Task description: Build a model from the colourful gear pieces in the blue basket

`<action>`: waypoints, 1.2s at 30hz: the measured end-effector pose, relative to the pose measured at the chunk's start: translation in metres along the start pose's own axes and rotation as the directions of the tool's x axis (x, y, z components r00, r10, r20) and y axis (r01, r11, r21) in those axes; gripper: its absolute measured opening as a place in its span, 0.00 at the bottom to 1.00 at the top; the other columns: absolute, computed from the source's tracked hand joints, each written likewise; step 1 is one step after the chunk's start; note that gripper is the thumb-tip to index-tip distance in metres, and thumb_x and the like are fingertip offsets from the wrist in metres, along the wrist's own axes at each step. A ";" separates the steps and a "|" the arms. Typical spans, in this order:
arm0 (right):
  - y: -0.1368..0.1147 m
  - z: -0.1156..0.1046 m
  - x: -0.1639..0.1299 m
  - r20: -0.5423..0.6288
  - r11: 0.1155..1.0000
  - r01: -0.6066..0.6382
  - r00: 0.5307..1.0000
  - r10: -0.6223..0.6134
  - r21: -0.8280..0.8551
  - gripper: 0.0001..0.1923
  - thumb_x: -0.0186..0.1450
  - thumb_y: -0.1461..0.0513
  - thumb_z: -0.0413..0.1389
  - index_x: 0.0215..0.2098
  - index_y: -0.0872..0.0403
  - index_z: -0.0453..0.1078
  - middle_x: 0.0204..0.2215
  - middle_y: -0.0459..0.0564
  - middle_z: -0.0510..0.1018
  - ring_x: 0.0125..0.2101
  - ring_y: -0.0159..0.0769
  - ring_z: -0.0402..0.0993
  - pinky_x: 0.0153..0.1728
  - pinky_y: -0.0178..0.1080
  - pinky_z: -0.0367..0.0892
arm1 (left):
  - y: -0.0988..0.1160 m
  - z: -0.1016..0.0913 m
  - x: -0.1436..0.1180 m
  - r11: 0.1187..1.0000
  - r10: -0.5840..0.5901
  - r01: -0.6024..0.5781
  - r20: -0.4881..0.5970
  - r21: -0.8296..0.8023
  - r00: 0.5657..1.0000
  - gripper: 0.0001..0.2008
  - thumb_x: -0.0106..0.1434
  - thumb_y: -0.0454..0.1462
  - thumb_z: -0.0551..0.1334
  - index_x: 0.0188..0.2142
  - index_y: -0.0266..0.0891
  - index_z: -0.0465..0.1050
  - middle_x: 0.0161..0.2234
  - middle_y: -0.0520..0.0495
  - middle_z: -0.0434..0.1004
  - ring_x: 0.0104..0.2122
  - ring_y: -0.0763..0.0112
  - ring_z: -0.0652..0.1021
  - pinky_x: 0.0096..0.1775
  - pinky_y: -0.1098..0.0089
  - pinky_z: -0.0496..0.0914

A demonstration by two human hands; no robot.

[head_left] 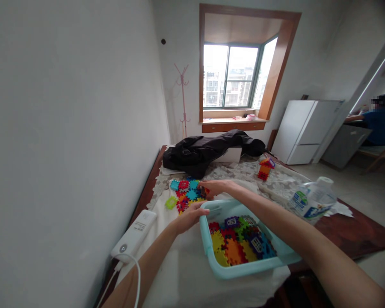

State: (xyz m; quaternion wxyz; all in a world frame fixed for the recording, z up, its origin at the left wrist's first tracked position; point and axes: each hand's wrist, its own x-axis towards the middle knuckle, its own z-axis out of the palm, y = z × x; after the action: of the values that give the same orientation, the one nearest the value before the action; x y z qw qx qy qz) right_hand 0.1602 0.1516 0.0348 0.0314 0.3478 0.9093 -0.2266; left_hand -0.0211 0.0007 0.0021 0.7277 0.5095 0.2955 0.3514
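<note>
on the red-brown wooden surface [368, 229], partly under white cloth [179, 265], a light-blue rectangular plastic basin [240, 271] holds toothed, multicoloured plastic pieces [234, 252]. to its right stands a clear plastic bottle [322, 196] with a blue-and-green label, its writing too small to read; grey print on the white oblong device [137, 233] is equally illegible. the left hand [189, 217] is clamped on the basin's far-left corner; the right hand [216, 187], apart from it, is at a flat multicoloured patchwork [188, 194], its grip unclear.
</note>
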 end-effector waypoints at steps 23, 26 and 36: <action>-0.031 -0.098 -0.079 0.088 0.909 0.049 0.992 -0.093 0.413 0.29 0.56 0.50 0.75 0.51 0.53 0.78 0.38 0.46 0.85 0.34 0.34 0.80 0.35 0.33 0.74 | -0.012 -0.006 0.005 0.998 -0.017 0.015 -0.029 -0.064 0.999 0.18 0.60 0.47 0.75 0.42 0.35 0.85 0.37 0.42 0.86 0.38 0.59 0.81 0.49 0.61 0.70; -0.059 -0.110 -0.106 0.355 0.914 -0.014 0.924 -0.144 0.406 0.30 0.53 0.47 0.77 0.48 0.53 0.81 0.43 0.50 0.86 0.39 0.37 0.83 0.39 0.33 0.75 | -0.012 -0.004 0.007 0.994 -0.029 0.023 -0.062 -0.104 0.998 0.17 0.58 0.47 0.76 0.38 0.36 0.84 0.35 0.44 0.84 0.34 0.64 0.78 0.45 0.64 0.68; -0.057 -0.050 -0.034 -0.223 0.948 0.108 0.974 -0.040 0.300 0.20 0.73 0.48 0.62 0.52 0.55 0.78 0.42 0.53 0.86 0.40 0.40 0.84 0.40 0.36 0.77 | -0.012 -0.002 0.005 0.998 -0.003 0.004 0.014 -0.064 1.000 0.21 0.62 0.50 0.73 0.46 0.35 0.86 0.41 0.38 0.88 0.46 0.51 0.83 0.54 0.56 0.69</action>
State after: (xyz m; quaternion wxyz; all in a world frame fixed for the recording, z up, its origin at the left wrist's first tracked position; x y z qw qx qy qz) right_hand 0.1546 0.1149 0.1092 -0.1304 0.3363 0.8728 -0.3287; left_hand -0.0172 0.0030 -0.0106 0.7465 0.4877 0.2799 0.3557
